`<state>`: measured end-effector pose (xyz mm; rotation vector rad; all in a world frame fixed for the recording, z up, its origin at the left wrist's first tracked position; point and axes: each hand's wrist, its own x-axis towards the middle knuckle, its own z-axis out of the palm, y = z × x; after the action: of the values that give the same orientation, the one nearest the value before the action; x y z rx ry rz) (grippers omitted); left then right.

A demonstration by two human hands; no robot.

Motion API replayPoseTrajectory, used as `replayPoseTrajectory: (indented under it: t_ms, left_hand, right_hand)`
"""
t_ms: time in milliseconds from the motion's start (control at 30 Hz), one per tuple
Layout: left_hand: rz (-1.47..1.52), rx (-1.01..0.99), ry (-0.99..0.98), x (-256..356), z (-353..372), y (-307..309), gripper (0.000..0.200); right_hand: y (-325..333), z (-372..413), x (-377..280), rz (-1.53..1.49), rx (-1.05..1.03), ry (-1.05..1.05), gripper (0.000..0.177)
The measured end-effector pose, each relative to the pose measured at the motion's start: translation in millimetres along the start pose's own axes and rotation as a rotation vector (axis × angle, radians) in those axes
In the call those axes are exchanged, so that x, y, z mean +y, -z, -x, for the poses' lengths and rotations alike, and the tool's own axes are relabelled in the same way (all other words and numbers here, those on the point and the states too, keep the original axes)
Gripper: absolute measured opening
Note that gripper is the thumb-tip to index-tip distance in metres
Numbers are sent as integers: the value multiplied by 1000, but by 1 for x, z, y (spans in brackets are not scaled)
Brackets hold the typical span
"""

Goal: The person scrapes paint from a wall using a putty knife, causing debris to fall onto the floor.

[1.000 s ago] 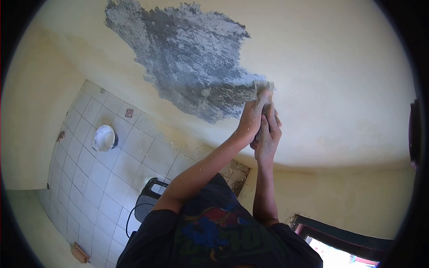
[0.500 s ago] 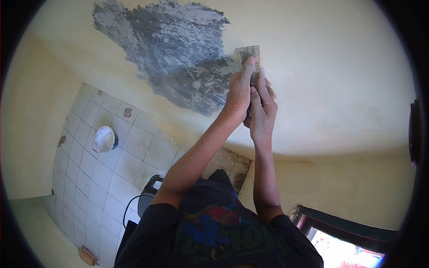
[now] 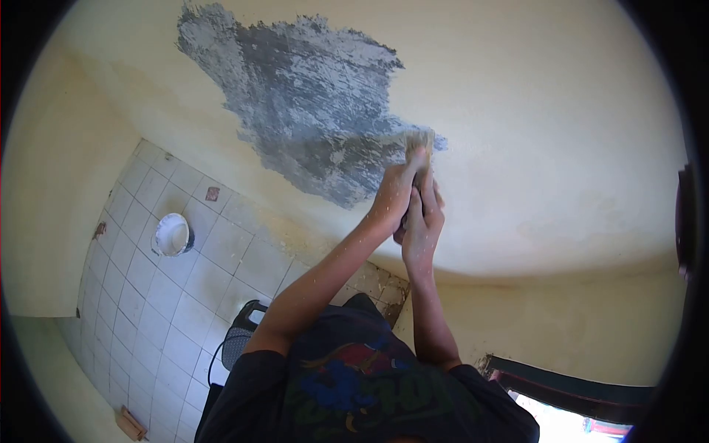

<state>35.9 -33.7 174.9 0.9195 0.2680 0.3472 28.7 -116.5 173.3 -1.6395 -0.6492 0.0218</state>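
Broadly, a yellow wall (image 3: pixel 561 133) fills most of the view, and a tiled floor (image 3: pixel 148 310) meets its lower left edge. A large grey scraped patch (image 3: pixel 310 103) spreads over the wall's upper left part. A white bucket (image 3: pixel 172 234) stands on the floor near its left edge. The left hand (image 3: pixel 395 193) and, just below it, the right hand (image 3: pixel 422 221) are raised together, fingers closed around a scraper (image 3: pixel 418 140). Its blade touches the wall at the patch's lower right edge.
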Motion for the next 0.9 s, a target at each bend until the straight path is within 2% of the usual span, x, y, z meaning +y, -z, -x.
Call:
replayPoseTrajectory:
  t_ms: [67,100,133,200,267,333,367,467,600,667,700,733,800,833,900]
  left_hand:
    - [-68,-10,17,-7,-5,8,60]
    - [-11,-29,70,7,0,5,61]
    - [-6,-25,81,12,1,8,61]
    - [-83,-40,92,17,0,13,61]
    - [-102,-20,66,14,5,11,59]
    - [-107,-19,34,5,4,8,58]
    - [-136,-24,42,0,-1,11,57]
    - [-46,-44,72,19,-6,10,55]
    - [-105,-53,-5,13,-3,12,55]
    - [-110,-18,0,-1,-5,10,57]
    - [-110,19,-3,-4,-7,8,60]
    - [-109,15,-14,10,-16,5,60]
    - [-202,141,-219,38,-31,2,61]
    - [-201,140,-211,54,-24,-3,61]
    - [9,6,-157,89,-14,-14,62]
  right_hand:
    - [-9,6,20,24,122,-71,45]
    - [-10,-1,21,37,43,48,45]
    - [-13,-1,16,42,42,37,45]
    - [-21,1,1,-157,86,-257,46]
    - [-20,4,18,-135,104,-181,46]
    - [-16,5,28,-34,89,70,46]
    - [-15,1,30,-36,93,77,46]
    - [-19,-4,14,-54,86,-81,44]
    - [-20,1,7,-146,118,-215,45]
    - [-14,5,22,6,102,8,44]
    - [-13,2,23,-31,111,-92,43]
    - [-15,-13,9,-32,110,-81,43]
    - [-16,-43,-20,-73,-42,7,43]
    - [-19,-48,-29,-69,-40,-1,43]
    - [-27,-58,-44,-75,-15,78,42]
